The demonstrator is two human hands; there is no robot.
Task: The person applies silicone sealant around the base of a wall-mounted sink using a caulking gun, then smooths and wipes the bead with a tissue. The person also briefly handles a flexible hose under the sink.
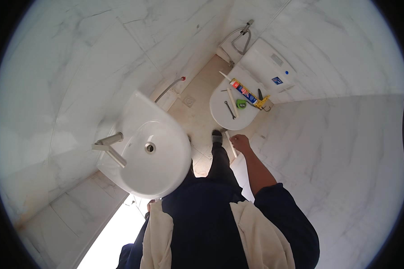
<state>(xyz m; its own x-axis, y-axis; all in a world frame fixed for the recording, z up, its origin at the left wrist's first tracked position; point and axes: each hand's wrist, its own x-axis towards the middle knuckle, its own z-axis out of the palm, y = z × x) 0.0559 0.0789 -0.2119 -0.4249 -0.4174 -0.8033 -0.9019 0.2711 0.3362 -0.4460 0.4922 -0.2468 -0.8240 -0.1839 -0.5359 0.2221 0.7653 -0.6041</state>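
Note:
My right hand [240,143] hangs to the right of my legs, its fingers curled in. A pale strip [231,145] runs just beside the fingers; whether they touch it I cannot tell. Only a sliver of my left hand [150,205] shows, under the near edge of the white washbasin [177,154]; its fingers are hidden. Beyond my feet, the closed toilet lid [220,114] carries a caulking gun [265,102] with a sealant cartridge [244,92], a green tape measure [241,104], a dark wrench [230,110], a pale stick [233,102] and a black-handled tool [260,93].
A metal tap [110,148] rises at the basin's left. Behind the basin, a flexible hose [168,88] comes from the wall near a floor drain [188,101]. A hand sprayer [245,29] hangs by the toilet tank [269,60]. Marble-look walls close in the sides.

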